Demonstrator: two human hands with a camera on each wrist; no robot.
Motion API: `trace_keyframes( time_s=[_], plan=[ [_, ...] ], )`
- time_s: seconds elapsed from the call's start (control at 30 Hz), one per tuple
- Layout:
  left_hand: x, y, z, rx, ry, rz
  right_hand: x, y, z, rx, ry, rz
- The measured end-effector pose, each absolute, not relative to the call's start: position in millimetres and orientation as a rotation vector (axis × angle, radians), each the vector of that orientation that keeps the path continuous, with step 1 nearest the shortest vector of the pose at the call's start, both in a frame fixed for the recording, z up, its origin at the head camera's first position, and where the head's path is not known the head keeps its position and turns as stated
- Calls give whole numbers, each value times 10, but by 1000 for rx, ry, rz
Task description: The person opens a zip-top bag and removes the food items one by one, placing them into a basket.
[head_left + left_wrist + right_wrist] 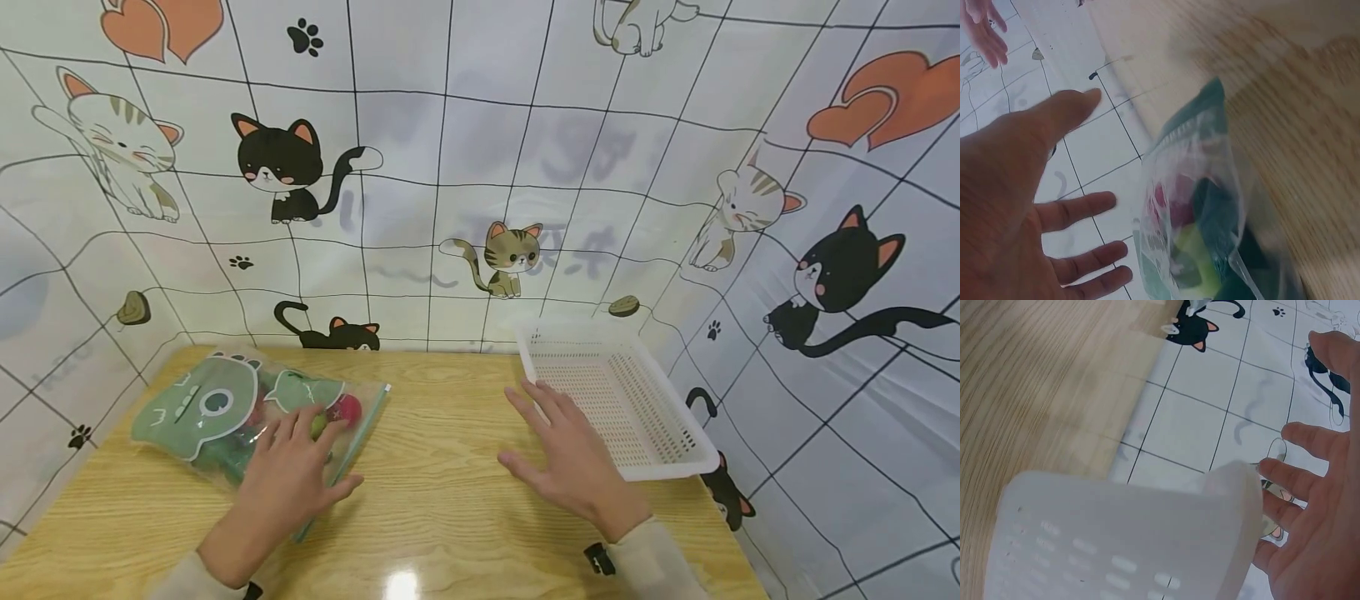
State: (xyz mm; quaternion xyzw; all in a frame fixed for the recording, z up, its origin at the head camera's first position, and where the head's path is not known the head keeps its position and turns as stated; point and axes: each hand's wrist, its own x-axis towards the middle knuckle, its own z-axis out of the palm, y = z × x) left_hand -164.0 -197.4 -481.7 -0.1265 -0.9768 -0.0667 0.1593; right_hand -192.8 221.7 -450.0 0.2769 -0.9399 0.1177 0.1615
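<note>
Cat-print cloth [405,150] hangs around your wooden table [442,475]. The white basket [637,408] sits right of centre, the zip bag [202,408] lower left. Your left hand [288,471] is over the bag, your right hand [566,458] beside the basket, fingers spread wide on both; contact is unclear.

Bright, tabletop [435,467] glare, hazy wrist views
</note>
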Motion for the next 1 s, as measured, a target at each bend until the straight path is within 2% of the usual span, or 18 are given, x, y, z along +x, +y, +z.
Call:
trace_keyframes(
  time_s=[0.73, 1.0],
  plan=[
    [-1722, -1840, -5052, -259, -2783, -158, -1972, 1677, -4577, 984, -2627, 301],
    [-1733, -1817, -5041, -286, -2803, -202, -1998, 1531, -4630, 1024, -2622, 250]
  ],
)
